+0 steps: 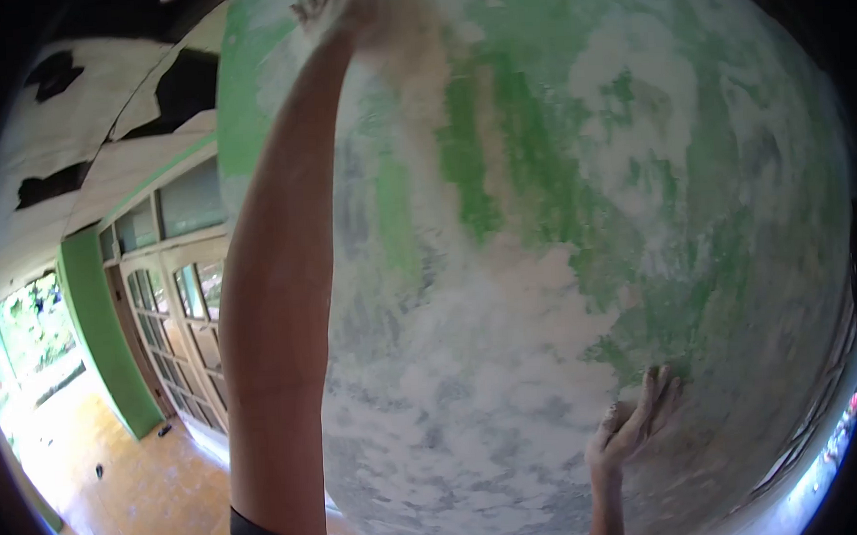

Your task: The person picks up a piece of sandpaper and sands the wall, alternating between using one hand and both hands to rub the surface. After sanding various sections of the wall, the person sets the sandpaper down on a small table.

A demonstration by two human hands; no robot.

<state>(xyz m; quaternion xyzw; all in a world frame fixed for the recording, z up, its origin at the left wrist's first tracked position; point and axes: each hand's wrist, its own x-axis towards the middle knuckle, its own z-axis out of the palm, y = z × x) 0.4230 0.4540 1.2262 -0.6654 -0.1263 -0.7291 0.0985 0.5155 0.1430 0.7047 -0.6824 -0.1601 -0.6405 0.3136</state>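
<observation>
A large wall [507, 312] fills the middle and right, with green paint showing through patchy white and grey. My left arm reaches up across it, and my left hand [326, 6] is against its upper part at the top edge of the view. The fingers that show there are apart; the rest of that hand is blurred or cut off. Lower right, my right hand [636, 416] lies against the wall, fingers stretched upward and thumb apart, with nothing seen in it. Both hands look coated in pale dust.
To the left are paned wooden doors [187, 326], a green pillar [106, 329] and an orange-brown floor [122, 472] with small dark objects on it. The pale ceiling [87, 120] above has dark broken holes. Bright openings show at the far left and lower right.
</observation>
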